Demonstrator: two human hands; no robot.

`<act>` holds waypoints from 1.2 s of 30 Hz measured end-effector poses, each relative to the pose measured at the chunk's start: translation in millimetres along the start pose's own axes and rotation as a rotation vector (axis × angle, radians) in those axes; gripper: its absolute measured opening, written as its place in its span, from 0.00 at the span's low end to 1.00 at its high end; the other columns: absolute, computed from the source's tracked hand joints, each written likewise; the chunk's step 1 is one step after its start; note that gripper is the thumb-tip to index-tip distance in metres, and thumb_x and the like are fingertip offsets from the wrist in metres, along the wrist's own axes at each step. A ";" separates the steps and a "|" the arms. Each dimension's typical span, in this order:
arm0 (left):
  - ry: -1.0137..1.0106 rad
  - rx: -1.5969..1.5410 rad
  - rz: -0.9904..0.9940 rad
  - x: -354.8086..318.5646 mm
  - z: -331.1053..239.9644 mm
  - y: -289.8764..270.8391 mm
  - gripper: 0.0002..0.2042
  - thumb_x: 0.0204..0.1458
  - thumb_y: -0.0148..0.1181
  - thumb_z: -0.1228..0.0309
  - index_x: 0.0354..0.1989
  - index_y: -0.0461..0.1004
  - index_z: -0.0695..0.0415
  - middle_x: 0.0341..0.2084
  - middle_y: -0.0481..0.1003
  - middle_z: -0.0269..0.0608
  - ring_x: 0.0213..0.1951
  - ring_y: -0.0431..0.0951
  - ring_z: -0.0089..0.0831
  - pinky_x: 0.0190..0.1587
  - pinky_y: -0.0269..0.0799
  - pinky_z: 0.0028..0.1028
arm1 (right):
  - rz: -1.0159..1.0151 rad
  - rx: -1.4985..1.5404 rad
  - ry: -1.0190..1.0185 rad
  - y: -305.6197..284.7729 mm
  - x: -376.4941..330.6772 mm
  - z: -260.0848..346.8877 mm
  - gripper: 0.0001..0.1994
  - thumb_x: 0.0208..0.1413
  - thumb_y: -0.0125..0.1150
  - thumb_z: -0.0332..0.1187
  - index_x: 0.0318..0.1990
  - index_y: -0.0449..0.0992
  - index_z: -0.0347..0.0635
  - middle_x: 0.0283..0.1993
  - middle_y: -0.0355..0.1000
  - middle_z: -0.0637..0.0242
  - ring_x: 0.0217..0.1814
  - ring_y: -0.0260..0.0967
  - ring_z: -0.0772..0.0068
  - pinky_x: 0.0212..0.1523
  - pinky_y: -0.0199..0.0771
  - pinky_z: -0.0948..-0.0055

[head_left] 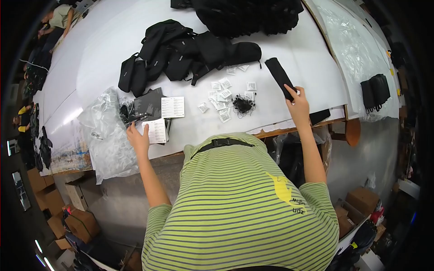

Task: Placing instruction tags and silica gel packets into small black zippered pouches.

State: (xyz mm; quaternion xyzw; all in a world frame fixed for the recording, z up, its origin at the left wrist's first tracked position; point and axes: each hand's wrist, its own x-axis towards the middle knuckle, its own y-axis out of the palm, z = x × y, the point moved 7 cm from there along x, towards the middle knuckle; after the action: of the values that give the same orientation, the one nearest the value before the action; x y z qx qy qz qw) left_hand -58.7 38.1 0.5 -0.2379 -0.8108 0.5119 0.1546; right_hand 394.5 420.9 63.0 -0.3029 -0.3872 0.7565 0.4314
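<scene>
My right hand (297,106) grips the near end of a long, flat black pouch (277,73), which slants away to the left over the white table. At the stack of cards, my left hand (139,139) has its thumb and fingers apart; the thumb is by a white printed card (157,132), and whether it touches is hard to tell. Black printed leaflets (147,106) lie just beyond, with another white card (173,107) on them. Between my hands are several small white sachets (224,94) and a tangled heap of thin black cords (243,105).
Farther back lies a pile of black pouches (181,54), with a larger black heap (248,16) behind. Clear plastic bags (108,140) hang over the front left edge. More black pouches (375,92) lie on plastic at right. Cardboard boxes (82,226) stand below; another person (61,18) is far left.
</scene>
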 end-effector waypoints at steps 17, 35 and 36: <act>0.022 0.201 -0.279 -33.6 -37.2 -9.2 0.28 0.37 0.69 0.59 0.45 0.70 0.62 0.46 0.66 0.48 0.47 0.64 0.47 0.50 0.61 0.41 | 0.054 -0.074 -0.096 187.3 58.7 75.7 0.08 0.42 0.62 0.34 0.28 0.76 0.40 0.36 0.70 0.59 0.37 0.70 0.56 0.38 0.72 0.63; -0.017 -0.949 0.535 -38.5 -158.7 -6.8 0.12 0.52 0.55 0.73 0.42 0.62 0.59 0.34 0.69 0.35 0.39 0.66 0.23 0.44 0.62 0.23 | 0.401 1.256 0.147 82.7 -4.1 129.8 0.04 0.54 0.56 0.29 0.32 0.71 0.39 0.24 0.68 0.71 0.23 0.62 0.86 0.24 0.61 0.87; -0.019 -0.943 0.568 -40.5 -173.3 -7.8 0.11 0.53 0.55 0.72 0.42 0.63 0.59 0.35 0.69 0.36 0.40 0.66 0.22 0.44 0.61 0.21 | 0.398 1.311 0.137 79.9 -7.4 133.0 0.04 0.54 0.56 0.29 0.33 0.71 0.38 0.25 0.68 0.71 0.23 0.62 0.87 0.24 0.60 0.87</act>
State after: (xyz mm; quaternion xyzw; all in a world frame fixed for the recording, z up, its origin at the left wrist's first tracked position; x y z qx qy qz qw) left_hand 59.2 144.3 81.4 -0.4860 -0.8577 0.1169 -0.1203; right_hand 259.0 345.0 65.0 -0.0919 0.2414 0.8784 0.4021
